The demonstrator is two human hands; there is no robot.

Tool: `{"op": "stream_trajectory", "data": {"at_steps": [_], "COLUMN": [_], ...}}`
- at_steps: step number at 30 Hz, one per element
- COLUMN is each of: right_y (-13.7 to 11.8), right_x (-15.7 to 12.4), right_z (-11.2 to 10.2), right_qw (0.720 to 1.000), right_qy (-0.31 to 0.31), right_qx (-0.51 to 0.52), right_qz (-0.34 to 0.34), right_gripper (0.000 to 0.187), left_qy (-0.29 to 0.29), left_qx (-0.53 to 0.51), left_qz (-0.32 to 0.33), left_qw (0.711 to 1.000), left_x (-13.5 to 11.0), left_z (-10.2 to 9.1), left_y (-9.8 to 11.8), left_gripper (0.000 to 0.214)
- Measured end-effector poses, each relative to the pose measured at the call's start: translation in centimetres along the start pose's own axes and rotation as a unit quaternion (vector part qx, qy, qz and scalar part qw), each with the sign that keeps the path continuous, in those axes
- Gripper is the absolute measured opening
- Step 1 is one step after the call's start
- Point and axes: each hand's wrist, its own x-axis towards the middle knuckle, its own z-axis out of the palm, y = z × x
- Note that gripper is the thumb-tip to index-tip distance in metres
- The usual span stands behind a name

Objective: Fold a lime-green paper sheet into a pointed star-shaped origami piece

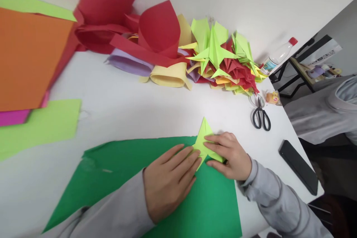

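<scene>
A folded lime-green paper star [203, 134] lies over the upper right part of a dark green paper sheet [119, 167]. My left hand [170, 182] rests flat on the star's left side, fingers stretched out together, covering part of it. From the right, my right hand [230, 154] grips the star's right arm, its fingertips on top and the thumb at the lower edge. The star's upper point shows between the hands. Black-handled scissors [260, 117] lie to the right of my right hand.
Red paper rolls [158, 26] and a pile of folded paper stars [216, 50] line the wall. Orange paper [30, 59] covers the left side. A black phone [298, 167], a small wrapped snack [272, 97] and a plastic bottle [279, 55] are near the right edge. Another person's grey clothing [320, 111] shows beyond.
</scene>
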Motion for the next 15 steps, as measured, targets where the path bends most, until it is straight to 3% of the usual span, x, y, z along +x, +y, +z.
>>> {"op": "stream_trajectory", "data": {"at_steps": [9, 15], "right_y": [-0.28, -0.36], "right_x": [-0.07, 0.01], "right_z": [0.17, 0.01], "right_qw": [1.0, 0.995], "right_qy": [0.012, 0.057], "right_qx": [-0.023, -0.047], "right_qz": [-0.011, -0.071], "right_gripper": [0.033, 0.023], "left_qy": [-0.044, -0.059], "left_qx": [0.001, 0.005], "left_qz": [-0.002, -0.008], "left_qw": [0.999, 0.998], "left_x": [0.19, 0.28], "left_z": [-0.27, -0.33], "left_y": [-0.09, -0.09], "left_gripper": [0.032, 0.03]}}
